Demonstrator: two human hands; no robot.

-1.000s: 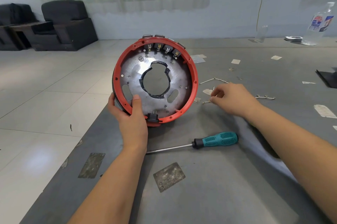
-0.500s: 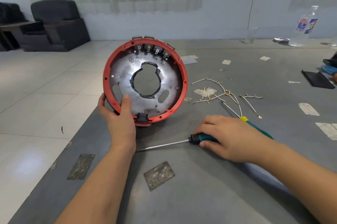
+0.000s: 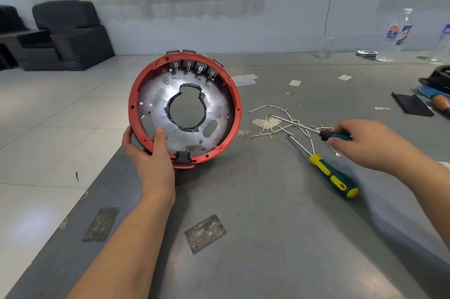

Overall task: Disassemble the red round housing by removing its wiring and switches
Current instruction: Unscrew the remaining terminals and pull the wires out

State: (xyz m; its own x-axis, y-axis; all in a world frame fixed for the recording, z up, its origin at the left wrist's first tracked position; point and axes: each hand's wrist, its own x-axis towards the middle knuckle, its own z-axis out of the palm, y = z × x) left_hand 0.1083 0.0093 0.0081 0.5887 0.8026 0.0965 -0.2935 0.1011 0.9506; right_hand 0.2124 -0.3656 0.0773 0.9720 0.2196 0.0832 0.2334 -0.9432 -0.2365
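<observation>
Head view: left hand (image 3: 152, 164) gripped red housing (image 3: 185, 108), upright near counter's (image 3: 280, 237) left edge. Right hand (image 3: 365, 145) had picked up a teal screwdriver (image 3: 336, 136); switches (image 3: 193, 67) likely next.

— Any room to reach in on that table (image 3: 267, 237)?
— Near side is bare grey surface. To the right, loose wires (image 3: 280, 125) and a yellow-green screwdriver (image 3: 333, 175) lie in the way.
— And the red housing (image 3: 185, 106)?
— Stands on edge at the table's left edge; its open centre hole gives a passage through.
</observation>
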